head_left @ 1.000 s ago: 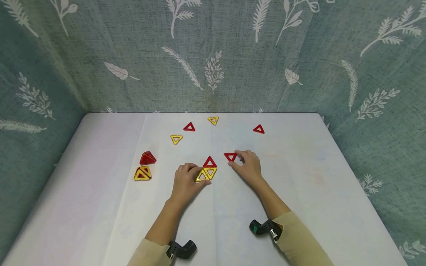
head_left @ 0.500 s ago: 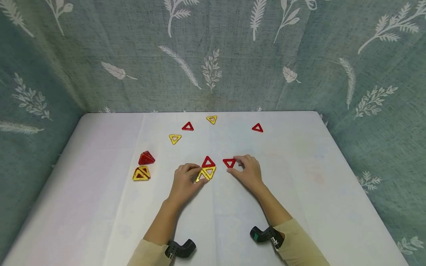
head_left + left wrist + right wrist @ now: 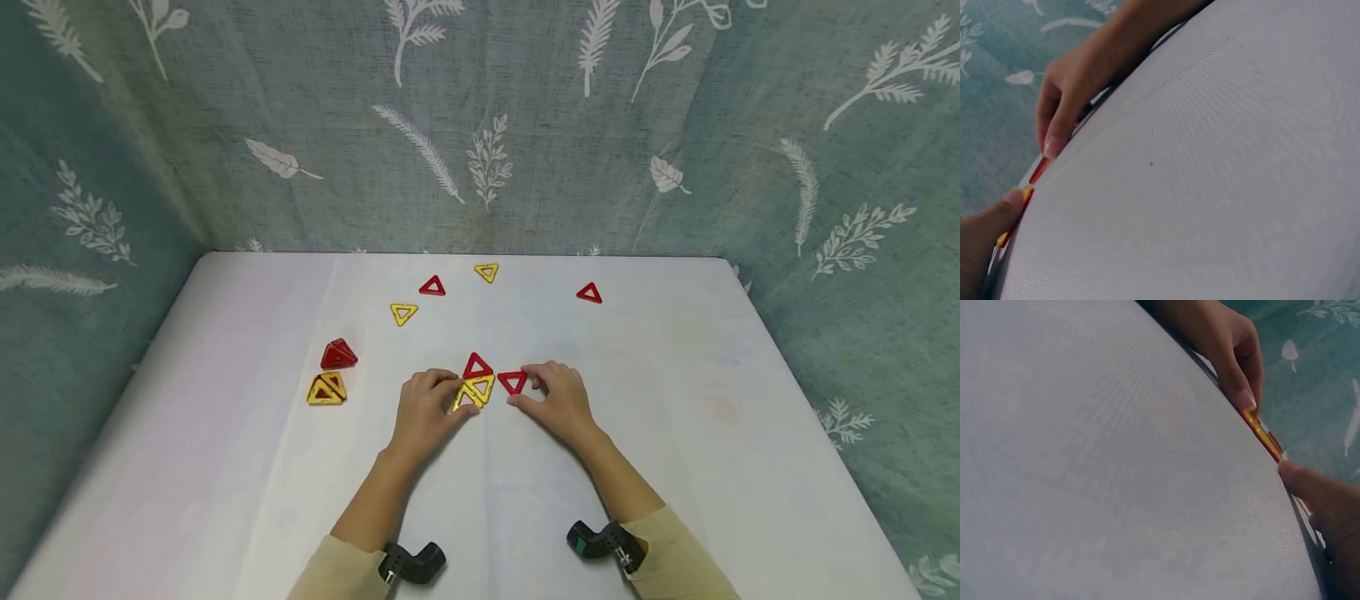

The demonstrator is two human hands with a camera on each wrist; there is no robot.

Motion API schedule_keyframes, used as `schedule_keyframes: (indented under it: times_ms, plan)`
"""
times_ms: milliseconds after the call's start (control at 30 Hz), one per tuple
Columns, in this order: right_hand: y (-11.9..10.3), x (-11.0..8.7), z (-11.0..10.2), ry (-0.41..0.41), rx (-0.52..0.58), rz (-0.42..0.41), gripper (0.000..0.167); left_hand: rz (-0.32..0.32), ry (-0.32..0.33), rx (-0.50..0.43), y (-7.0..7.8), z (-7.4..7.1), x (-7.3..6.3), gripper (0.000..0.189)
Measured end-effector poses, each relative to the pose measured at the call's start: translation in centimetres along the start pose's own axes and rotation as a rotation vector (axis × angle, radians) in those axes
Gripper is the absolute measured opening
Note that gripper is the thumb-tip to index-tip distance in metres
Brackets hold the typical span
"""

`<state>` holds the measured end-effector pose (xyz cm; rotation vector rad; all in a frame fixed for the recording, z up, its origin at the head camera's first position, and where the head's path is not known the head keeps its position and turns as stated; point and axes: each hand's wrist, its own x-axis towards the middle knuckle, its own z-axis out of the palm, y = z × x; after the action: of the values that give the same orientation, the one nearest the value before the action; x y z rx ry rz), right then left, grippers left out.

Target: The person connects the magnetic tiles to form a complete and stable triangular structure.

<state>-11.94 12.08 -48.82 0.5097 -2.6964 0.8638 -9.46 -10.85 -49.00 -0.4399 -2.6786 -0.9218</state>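
Low at the middle of the table, two yellow triangle tiles point(image 3: 488, 382) lie side by side, one point up and one point down, with a red triangle tile point(image 3: 477, 374) against the top edge of the second. My left hand point(image 3: 426, 412) holds the lower-left yellow tile between thumb and fingers. In my right hand point(image 3: 557, 404), thumb and fingertips pinch a second red triangle tile point(image 3: 513, 375), point down, its left corner close beside the yellow pair. From the left wrist view, that red tile point(image 3: 1039, 170) shows almost edge-on under the right thumb, near the yellow edge at the left thumb.
Farther back lie loose tiles: a yellow triangle point(image 3: 403, 307), a red triangle point(image 3: 432, 292), another yellow triangle point(image 3: 487, 267) and a red triangle point(image 3: 589, 297) at right. Left of the hands stand a red pyramid point(image 3: 339, 356) and a yellow-and-red piece point(image 3: 326, 401). A patterned curtain point(image 3: 555, 192) borders the table.
My right hand has brought its red tile down and left, narrowing the gap to the yellow tiles. The left hand keeps its hold, and the head view has shifted slightly.
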Motion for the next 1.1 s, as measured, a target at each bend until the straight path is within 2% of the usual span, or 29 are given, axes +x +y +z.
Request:
schedule_keyframes:
  times_ms: [233,400,633,833,1100]
  plan:
    - [-0.19,-0.12,0.21,0.04,-0.029,-0.058,0.047,0.024,0.018,0.007,0.18,-0.04,0.25,0.045]
    - [-0.34,-0.35,0.37,0.002,-0.025,-0.076,0.045,0.009,-0.002,0.005,0.07,-0.05,0.03,0.044]
    - [-0.07,-0.43,-0.31,-0.022,0.113,-0.079,0.033,0.02,-0.002,-0.018,-0.01,0.05,-0.03,0.042]
    - [0.09,-0.29,-0.36,-0.034,0.119,-0.098,0.026,0.036,-0.015,-0.018,-0.16,0.03,-0.05,0.039]
    - [0.36,-0.32,-0.37,-0.058,0.162,-0.056,0.024,0.112,0.052,-0.049,-0.39,0.21,-0.08,0.015]
